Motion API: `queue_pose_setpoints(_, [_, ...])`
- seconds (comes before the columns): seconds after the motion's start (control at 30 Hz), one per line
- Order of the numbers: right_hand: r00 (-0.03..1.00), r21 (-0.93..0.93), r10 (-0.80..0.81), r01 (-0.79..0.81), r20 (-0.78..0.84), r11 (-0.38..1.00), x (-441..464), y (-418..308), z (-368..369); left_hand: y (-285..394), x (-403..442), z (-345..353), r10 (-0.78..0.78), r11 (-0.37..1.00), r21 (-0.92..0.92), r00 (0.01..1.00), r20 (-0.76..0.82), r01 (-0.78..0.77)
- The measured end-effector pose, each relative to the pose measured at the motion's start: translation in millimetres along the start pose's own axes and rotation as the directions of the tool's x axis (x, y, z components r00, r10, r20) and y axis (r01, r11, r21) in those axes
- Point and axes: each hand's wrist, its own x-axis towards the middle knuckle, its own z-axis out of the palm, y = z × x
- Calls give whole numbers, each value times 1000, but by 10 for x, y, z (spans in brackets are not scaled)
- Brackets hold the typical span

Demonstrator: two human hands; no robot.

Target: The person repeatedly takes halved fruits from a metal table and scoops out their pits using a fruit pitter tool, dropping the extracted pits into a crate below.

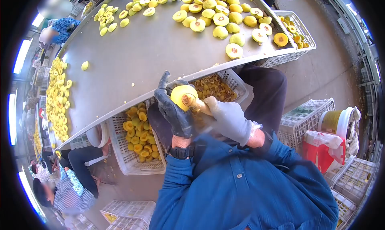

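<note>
A yellow peach half [184, 96] is in my left hand [173, 109], which wears a dark glove; its cut face with the brown pit area is turned toward my right. My right hand [230, 118], in a grey glove, is wrapped round the handle of a pitting tool [203, 106]. The tool's tip touches the peach at the pit. Both hands are over my lap, just off the metal table's near edge. Beneath them a crate [239, 85] holds brown pits and scraps.
Cut peach halves [220, 19] lie on the metal table [132, 45], with more along its left side. A crate of yellow halves [120, 149] stands below. Right are white crates [298, 121], a bucket [341, 123] and a red bag [317, 149]. A person [70, 190] sits lower left.
</note>
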Motion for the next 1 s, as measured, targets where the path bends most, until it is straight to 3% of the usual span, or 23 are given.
queue_pose_setpoints(0.3, [990,-4,55,-55,131,998,-10,2,-40,114,-100,12,49,997,57,999,3,-49])
queue_pose_setpoints(0.4, [965,118,131,-160,227,980,5,-126,-188,178,-73,22,71,995,68,997,20,-72])
queue_pose_setpoints(0.5, [997,221,33,-46,64,974,-71,-31,25,230,-42,43,84,994,66,993,79,-89])
queue_pose_setpoints(0.53, [993,339,59,-90,101,936,-109,0,54,247,-23,48,88,994,59,991,101,-95])
queue_pose_setpoints(0.6, [979,553,88,-176,183,815,-113,-24,23,293,2,60,83,995,36,986,146,-89])
queue_pose_setpoints(0.7, [896,809,108,-436,430,395,-117,-82,37,349,4,98,58,998,-12,980,189,-56])
queue_pose_setpoints(0.8, [664,657,-114,-747,739,-101,-128,-88,-200,413,-18,138,12,998,-66,974,227,3])
queue_pose_setpoints(0.9, [688,549,-375,-723,621,-418,-260,0,-45,403,-32,172,-30,984,-161,963,268,75])
queue_pose_setpoints(0.93, [690,453,-516,-723,508,-521,-279,87,87,370,-24,177,-38,974,-202,960,278,97])
queue_pose_setpoints(1.0, [696,435,-561,-718,448,-543,-265,125,99,231,1,192,-42,957,-271,971,237,107])
